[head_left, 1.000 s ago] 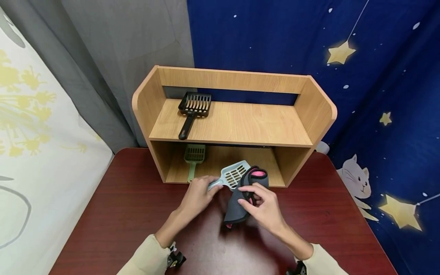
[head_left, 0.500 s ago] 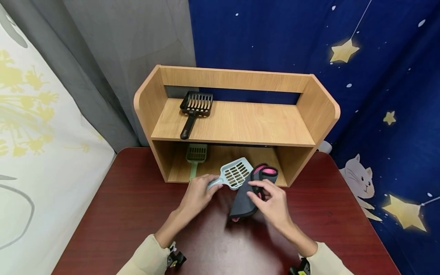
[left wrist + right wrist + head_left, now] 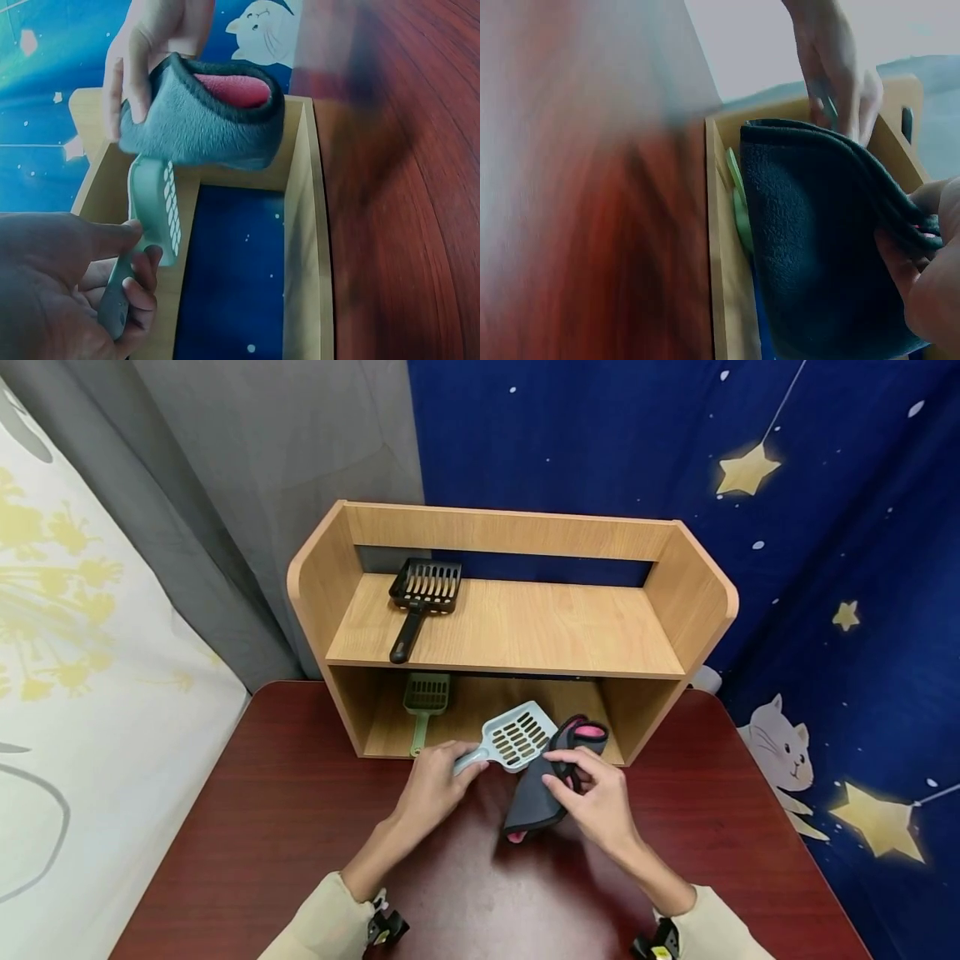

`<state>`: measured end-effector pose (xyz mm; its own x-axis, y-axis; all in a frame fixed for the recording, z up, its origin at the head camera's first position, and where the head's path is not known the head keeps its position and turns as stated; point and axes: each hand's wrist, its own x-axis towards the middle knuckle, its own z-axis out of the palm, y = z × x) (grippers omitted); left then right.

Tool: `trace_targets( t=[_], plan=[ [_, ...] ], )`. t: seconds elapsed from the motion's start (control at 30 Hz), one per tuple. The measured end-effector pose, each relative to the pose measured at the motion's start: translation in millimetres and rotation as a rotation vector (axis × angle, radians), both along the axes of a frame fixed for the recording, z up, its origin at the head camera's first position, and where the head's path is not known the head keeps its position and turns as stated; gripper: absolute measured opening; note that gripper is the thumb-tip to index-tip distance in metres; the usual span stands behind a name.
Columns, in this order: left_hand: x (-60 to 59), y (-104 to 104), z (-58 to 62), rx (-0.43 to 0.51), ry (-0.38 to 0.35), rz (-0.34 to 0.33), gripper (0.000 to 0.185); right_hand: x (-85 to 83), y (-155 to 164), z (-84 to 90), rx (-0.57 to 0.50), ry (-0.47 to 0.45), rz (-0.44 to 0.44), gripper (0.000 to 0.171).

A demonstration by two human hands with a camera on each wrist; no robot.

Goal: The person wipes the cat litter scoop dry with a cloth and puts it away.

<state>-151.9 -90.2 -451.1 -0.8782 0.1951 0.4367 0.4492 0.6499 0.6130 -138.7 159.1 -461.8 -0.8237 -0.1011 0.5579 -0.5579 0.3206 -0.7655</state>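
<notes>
My left hand point(image 3: 433, 787) grips the handle of a light blue slotted litter scoop point(image 3: 517, 739), its head slanting up to the right before the lower shelf. With thumb and fingers my right hand point(image 3: 596, 797) pinches a folded grey cloth point(image 3: 536, 797) with black edging and a pink inner side. The cloth overlaps the right edge of the scoop's head in the head view. From the left wrist, the cloth point(image 3: 206, 124) shows as a loose roll just above the scoop point(image 3: 154, 202). In the right wrist view the cloth point(image 3: 810, 225) hides most of the scoop.
A two-tier wooden shelf point(image 3: 510, 670) stands at the back of the dark red table point(image 3: 300, 827). A black slotted scoop point(image 3: 424, 597) lies on its upper tier, at the left. Below it a green slotted scoop point(image 3: 425, 697) lies on the lower tier. Curtains hang behind.
My right hand has drawn the cloth a little to the right, so more of the blue scoop's head shows. The left hand has kept its hold on the handle, nearly still.
</notes>
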Motion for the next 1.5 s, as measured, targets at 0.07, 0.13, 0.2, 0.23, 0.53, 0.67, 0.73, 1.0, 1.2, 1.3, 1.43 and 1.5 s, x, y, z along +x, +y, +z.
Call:
trace_targets(
  t=[0.07, 0.13, 0.2, 0.23, 0.53, 0.67, 0.73, 1.0, 1.2, 1.3, 1.43, 1.5],
  plan=[
    [-1.1, 2.7, 0.4, -0.006, 0.005, 0.005, 0.025, 1.9, -7.6, -5.4, 0.019, 0.031, 0.056, 0.035],
    [-2.1, 5.1, 0.8, -0.011, 0.009, 0.007, 0.025, 4.8, -15.2, -8.9, 0.04, 0.068, 0.12, 0.033],
    [-2.5, 7.0, 1.2, -0.016, 0.009, 0.006, 0.025, 7.1, -20.9, -12.3, 0.058, 0.101, 0.183, 0.033],
    [-2.5, 7.8, 1.4, -0.017, 0.005, 0.006, 0.025, 7.9, -23.0, -13.5, 0.067, 0.118, 0.213, 0.033],
    [3.0, 4.2, -1.4, -0.02, -0.016, 0.011, 0.026, 3.7, -10.7, -20.7, 0.087, 0.138, 0.211, 0.033],
    [4.7, -0.1, -4.0, -0.013, -0.021, 0.014, 0.025, -4.3, 4.0, -15.8, 0.086, 0.105, 0.122, 0.033],
    [5.5, -2.1, -4.7, -0.009, -0.016, 0.009, 0.025, -7.7, 10.8, -9.8, 0.091, 0.091, 0.091, 0.034],
    [5.6, -7.1, -7.7, 0.003, -0.005, 0.012, 0.026, -14.6, 41.0, 10.9, 0.153, -0.048, 0.03, 0.033],
    [-1.9, -11.8, -9.1, 0.025, -0.029, 0.058, 0.028, -24.8, 78.4, 7.0, 0.244, -0.087, 0.125, 0.035],
    [-8.9, -14.5, -12.5, 0.04, -0.033, 0.076, 0.028, -27.1, 94.8, 11.0, 0.28, -0.132, 0.232, 0.033],
    [-19.6, -16.9, -22.8, 0.042, -0.048, 0.114, 0.028, -28.3, 110.1, 17.0, 0.314, -0.239, 0.388, 0.029],
    [-24.6, -17.1, -29.6, 0.045, -0.055, 0.134, 0.027, -28.7, 114.8, 18.8, 0.34, -0.272, 0.459, 0.028]
  ],
)
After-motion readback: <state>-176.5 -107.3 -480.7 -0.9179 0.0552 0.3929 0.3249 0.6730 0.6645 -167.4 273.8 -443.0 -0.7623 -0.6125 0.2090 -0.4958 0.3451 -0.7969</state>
